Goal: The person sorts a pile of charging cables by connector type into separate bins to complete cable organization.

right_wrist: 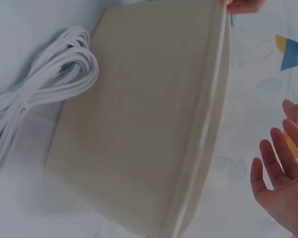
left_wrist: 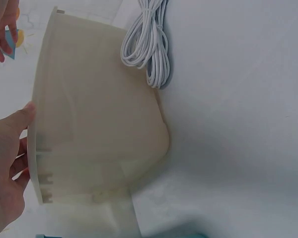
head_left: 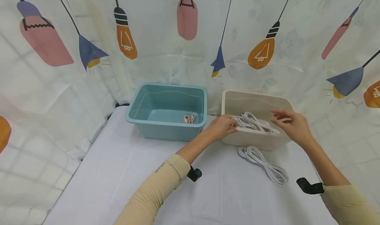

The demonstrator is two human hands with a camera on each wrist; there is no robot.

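A beige bin (head_left: 252, 140) stands at the back right of the table, with coiled white cable (head_left: 253, 122) inside. My left hand (head_left: 221, 127) grips its front rim near the left corner; the left wrist view has the thumb on the rim and the other fingers behind it, partly hidden. Over the bin's right end hovers my right hand (head_left: 292, 126), fingers loosely bent and apart, touching nothing in the right wrist view. Another tied bundle of white cable (head_left: 264, 165) lies on the table just in front of the bin.
Left of the beige bin is a teal bin (head_left: 166, 131) holding a small pale cable bundle (head_left: 189, 119). The table wears a white cloth (head_left: 118, 172). A curtain printed with lamps (head_left: 178, 60) hangs close behind both bins.
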